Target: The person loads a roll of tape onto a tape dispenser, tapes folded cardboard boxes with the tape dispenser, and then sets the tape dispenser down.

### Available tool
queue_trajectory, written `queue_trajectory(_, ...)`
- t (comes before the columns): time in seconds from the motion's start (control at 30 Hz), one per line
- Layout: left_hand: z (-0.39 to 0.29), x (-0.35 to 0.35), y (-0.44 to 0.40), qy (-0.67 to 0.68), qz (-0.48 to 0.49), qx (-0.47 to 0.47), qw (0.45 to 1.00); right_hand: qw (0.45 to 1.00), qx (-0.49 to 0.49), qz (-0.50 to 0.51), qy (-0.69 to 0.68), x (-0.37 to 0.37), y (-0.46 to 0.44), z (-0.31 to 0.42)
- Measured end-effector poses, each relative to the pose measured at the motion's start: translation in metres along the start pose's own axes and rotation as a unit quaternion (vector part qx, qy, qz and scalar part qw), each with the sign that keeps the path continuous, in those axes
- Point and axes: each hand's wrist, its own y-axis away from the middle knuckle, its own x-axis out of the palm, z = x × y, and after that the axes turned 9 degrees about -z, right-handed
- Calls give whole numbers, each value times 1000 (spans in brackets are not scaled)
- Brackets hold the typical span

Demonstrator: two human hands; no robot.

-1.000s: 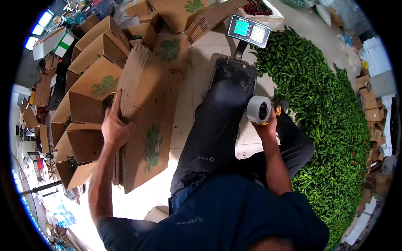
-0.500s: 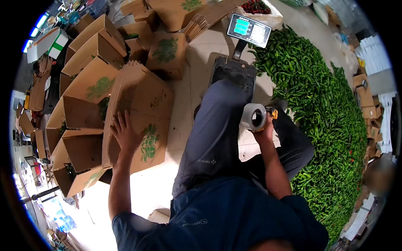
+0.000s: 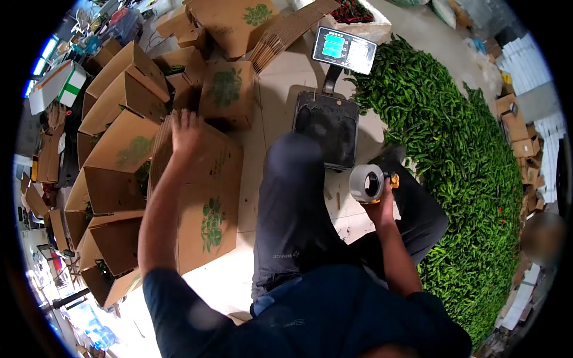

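My left hand (image 3: pixel 186 136) is at the top edge of a stack of flattened cardboard boxes (image 3: pixel 206 173), its fingers bent over the edge and closed on the cardboard. The stack stands on edge, leaning against opened boxes, with a green plant print on its near face. My right hand (image 3: pixel 382 204) grips a tape dispenser (image 3: pixel 365 184) above my bent leg; a wide roll of tape is on it, and part of its handle is hidden by my fingers.
Several open cardboard boxes (image 3: pixel 113 188) stand at the left. A weighing scale (image 3: pixel 327 128) with a lit display (image 3: pixel 344 50) is ahead of my knee. Green chili peppers (image 3: pixel 459 179) cover the floor at the right. A white foam box (image 3: pixel 373 27) holds red chilies.
My left hand has moved up from the face of the cardboard stack to its top edge. My knee has shifted, uncovering more of the scale platform. The tape dispenser stays in my right hand.
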Motion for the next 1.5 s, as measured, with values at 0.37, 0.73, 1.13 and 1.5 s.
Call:
queue_trajectory(0.37, -30, 15, -135, -136, 471, 63, 870, 998, -24, 19, -62, 20, -9, -20)
queue_trajectory(0.73, -15, 32, -95, -88, 467, 47, 879, 993, -23, 101, -51, -6, -26, -15)
queue_trajectory(1.13, -25, 26, -110, -16, 439, 28, 898, 996, 2, 25, -86, -17, -30, -13)
queue_trajectory(1.5, -191, -130, -363, 211, -96, -48, 972, 995, 35, -47, -75, 15, -33, -2)
